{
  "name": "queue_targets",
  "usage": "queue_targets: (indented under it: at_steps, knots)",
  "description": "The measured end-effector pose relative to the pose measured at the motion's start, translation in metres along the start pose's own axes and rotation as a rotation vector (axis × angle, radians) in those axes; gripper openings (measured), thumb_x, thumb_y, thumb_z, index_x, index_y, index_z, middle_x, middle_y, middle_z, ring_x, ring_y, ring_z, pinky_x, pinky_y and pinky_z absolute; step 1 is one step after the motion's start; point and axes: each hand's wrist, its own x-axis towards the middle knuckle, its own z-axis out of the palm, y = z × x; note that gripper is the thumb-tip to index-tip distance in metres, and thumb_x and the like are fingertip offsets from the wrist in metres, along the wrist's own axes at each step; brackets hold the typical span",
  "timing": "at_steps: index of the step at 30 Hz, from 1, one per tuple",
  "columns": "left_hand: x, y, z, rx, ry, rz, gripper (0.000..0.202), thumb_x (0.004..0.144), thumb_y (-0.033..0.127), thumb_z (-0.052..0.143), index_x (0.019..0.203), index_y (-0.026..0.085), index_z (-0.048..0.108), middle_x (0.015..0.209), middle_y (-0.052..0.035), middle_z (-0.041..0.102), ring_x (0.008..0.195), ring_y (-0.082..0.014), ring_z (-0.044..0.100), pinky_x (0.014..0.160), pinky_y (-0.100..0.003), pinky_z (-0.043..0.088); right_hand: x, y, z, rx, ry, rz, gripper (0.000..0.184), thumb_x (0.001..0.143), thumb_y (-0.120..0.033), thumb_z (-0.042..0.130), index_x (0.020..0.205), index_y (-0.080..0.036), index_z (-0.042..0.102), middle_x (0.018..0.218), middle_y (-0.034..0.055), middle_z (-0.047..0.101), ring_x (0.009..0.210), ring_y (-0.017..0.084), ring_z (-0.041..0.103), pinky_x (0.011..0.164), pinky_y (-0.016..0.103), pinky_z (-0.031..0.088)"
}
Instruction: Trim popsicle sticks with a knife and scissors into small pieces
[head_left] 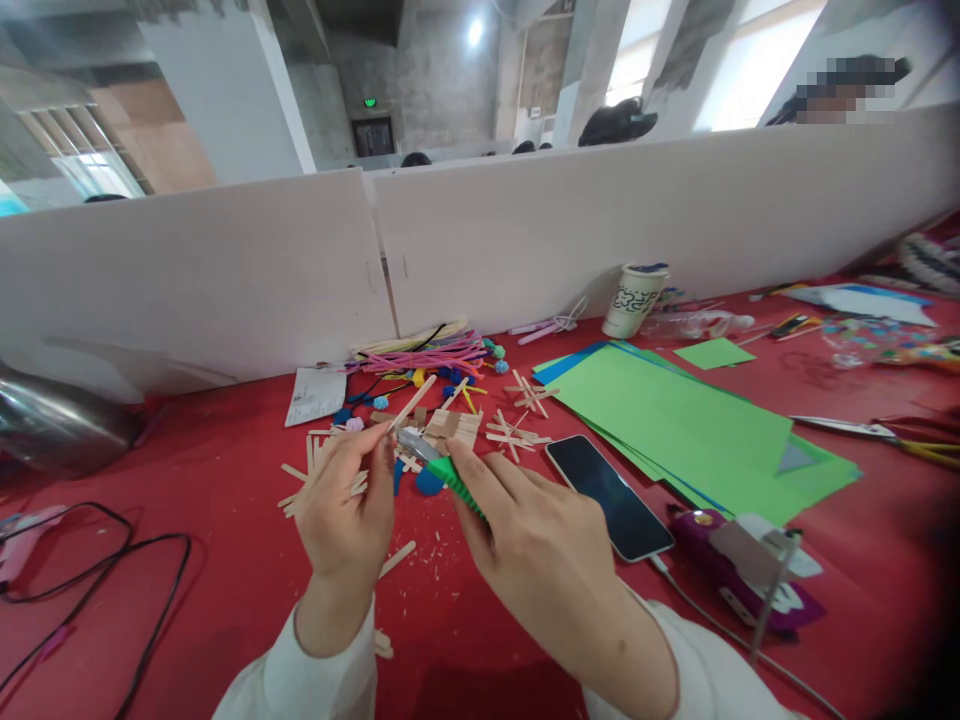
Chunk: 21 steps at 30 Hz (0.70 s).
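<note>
Behind the red tabletop, white panels are placed. With the left hand, a wooden stick is held above the tabletop in a narrow grip of thumb and finger. With the right hand, a green-handled knife is grasped, its blade near the stick's lower end. Beyond, other sticks are spread; a phone is laid beside the right hand.
</note>
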Motion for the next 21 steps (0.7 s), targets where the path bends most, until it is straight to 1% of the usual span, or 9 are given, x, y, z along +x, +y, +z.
queue_targets:
  at_steps: [2,6,8,13,15,17,19,21]
  knots:
    - [-0.001,0.001,0.001,-0.007,-0.008,-0.023,0.017,0.082,0.024,0.054,0.087,0.017,0.069,0.076,-0.0038,0.069,0.067,-0.0122,0.062,0.066,-0.022,0.047,-0.001,0.0,0.0,-0.02,-0.004,0.003,0.03,0.076,-0.014,0.053,0.103,-0.014,0.066,0.065,0.0025,0.069,0.046,0.013,0.058,0.04,0.026,0.031]
    - [-0.001,-0.001,0.001,-0.079,-0.042,-0.176,0.019,0.081,0.03,0.055,0.085,0.018,0.07,0.071,-0.0023,0.068,0.062,-0.0127,0.061,0.061,-0.023,0.048,-0.001,0.0,0.001,-0.024,-0.02,0.001,0.033,0.075,-0.013,0.055,0.107,-0.013,0.065,0.068,0.0025,0.068,0.048,0.014,0.058,0.04,0.027,0.032]
    - [-0.001,-0.003,0.0,-0.109,-0.062,-0.222,0.02,0.08,0.032,0.055,0.084,0.019,0.07,0.069,-0.0015,0.068,0.061,-0.0129,0.061,0.059,-0.023,0.048,-0.001,-0.001,0.002,-0.016,-0.026,-0.012,0.034,0.075,-0.013,0.056,0.108,-0.013,0.064,0.07,0.0026,0.068,0.049,0.015,0.058,0.04,0.027,0.033]
    - [0.0,-0.001,-0.002,-0.082,-0.059,-0.223,0.019,0.08,0.032,0.057,0.083,0.019,0.07,0.066,0.0002,0.067,0.057,-0.0114,0.06,0.056,-0.021,0.047,-0.001,-0.002,0.005,-0.027,-0.07,-0.031,0.035,0.074,-0.012,0.057,0.109,-0.012,0.063,0.069,0.0026,0.067,0.052,0.016,0.059,0.041,0.028,0.035]
    - [0.001,-0.001,-0.005,-0.036,-0.029,-0.196,0.018,0.08,0.033,0.057,0.082,0.02,0.07,0.068,0.0003,0.068,0.058,-0.0111,0.06,0.058,-0.022,0.047,-0.001,0.0,0.004,-0.02,-0.073,-0.031,0.033,0.078,-0.014,0.054,0.109,-0.013,0.063,0.07,0.0028,0.068,0.052,0.016,0.06,0.041,0.028,0.035]
    - [0.004,-0.002,-0.009,0.015,0.042,-0.184,0.018,0.08,0.033,0.058,0.082,0.02,0.07,0.071,-0.0002,0.069,0.062,-0.0116,0.062,0.061,-0.022,0.047,-0.002,0.004,-0.001,0.025,-0.024,-0.027,0.03,0.083,-0.018,0.05,0.109,-0.014,0.063,0.075,0.0037,0.07,0.054,0.014,0.061,0.044,0.027,0.037]
    - [0.007,-0.004,-0.011,0.007,0.122,-0.233,0.02,0.079,0.035,0.058,0.083,0.02,0.07,0.073,-0.001,0.07,0.063,-0.0121,0.062,0.062,-0.024,0.048,-0.002,0.011,-0.007,0.094,0.056,-0.007,0.029,0.086,-0.021,0.047,0.11,-0.015,0.062,0.081,0.0047,0.072,0.058,0.013,0.062,0.049,0.025,0.041]
    - [0.01,-0.005,-0.011,-0.116,0.103,-0.339,0.021,0.078,0.036,0.059,0.082,0.018,0.069,0.07,-0.001,0.069,0.059,-0.0115,0.061,0.059,-0.023,0.048,0.0,0.017,-0.013,0.175,0.123,0.072,0.028,0.086,-0.02,0.049,0.111,-0.015,0.061,0.085,0.0052,0.072,0.064,0.013,0.064,0.056,0.023,0.044]
